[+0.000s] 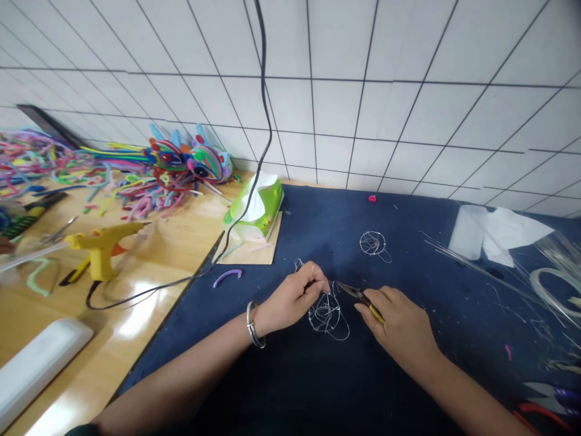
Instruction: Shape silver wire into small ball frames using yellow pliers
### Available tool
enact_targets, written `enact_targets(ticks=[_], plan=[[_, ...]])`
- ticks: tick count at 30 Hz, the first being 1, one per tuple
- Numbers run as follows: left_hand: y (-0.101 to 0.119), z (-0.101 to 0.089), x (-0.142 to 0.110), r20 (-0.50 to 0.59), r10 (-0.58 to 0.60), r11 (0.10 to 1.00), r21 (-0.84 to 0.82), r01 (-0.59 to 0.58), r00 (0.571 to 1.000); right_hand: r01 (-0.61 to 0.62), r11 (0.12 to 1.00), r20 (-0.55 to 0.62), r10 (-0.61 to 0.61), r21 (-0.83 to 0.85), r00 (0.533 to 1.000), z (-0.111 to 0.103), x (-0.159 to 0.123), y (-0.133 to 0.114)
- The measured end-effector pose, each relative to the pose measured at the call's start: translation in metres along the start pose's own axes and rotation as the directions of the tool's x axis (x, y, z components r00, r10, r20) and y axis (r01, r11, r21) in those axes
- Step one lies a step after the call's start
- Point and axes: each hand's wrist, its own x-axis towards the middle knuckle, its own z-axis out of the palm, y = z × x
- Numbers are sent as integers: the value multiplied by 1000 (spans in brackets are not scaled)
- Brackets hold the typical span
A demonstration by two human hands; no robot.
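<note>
My left hand [295, 297] pinches a thin wire frame [324, 313], a rounded shape of bent silver wire with loose loops, just above the dark blue mat. In my right hand [399, 321] is a pair of pliers [356, 294] with yellow handles. Its dark jaws point left, close to the upper end of the wire frame; whether they touch the wire I cannot tell. Farther back on the mat lies a second round wire frame [373, 243], apart from both hands. A silver bangle [253, 326] circles my left wrist.
A green tissue pack [261, 206] sits on cardboard at the back, a black cord [264, 121] hanging across it. Left are a yellow glue gun [102, 245] and colourful pipe cleaners [158, 194]. Straight wires [481, 263], white paper [469, 233] and red-handled scissors [544, 412] lie right.
</note>
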Motion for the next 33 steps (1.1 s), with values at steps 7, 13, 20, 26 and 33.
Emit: enact_targets(ticks=[7,13,20,26,33], plan=[[1,4,-2,20,-12,997,-73,14,1000,16,1000,-17,-16,-9,1000,-3,2,-3],[3,8,-3,5,-8,998,-68,9,1000,12,1000,0,-12,-11,1000,-4,0,-5],[1,11,-4,-30,-17,997,-80,15,999,9,1000,8,-9,-8,1000,-4,-3,-5],[0,12,-4,-48,-14,999,-50,12,999,8,1000,-9,-8,-22,1000,-4,-3,-3],[-1,13,-5,-82,78,997,24,-76,994,-3,1000,-14,3,-22,1000,-2,-4,0]])
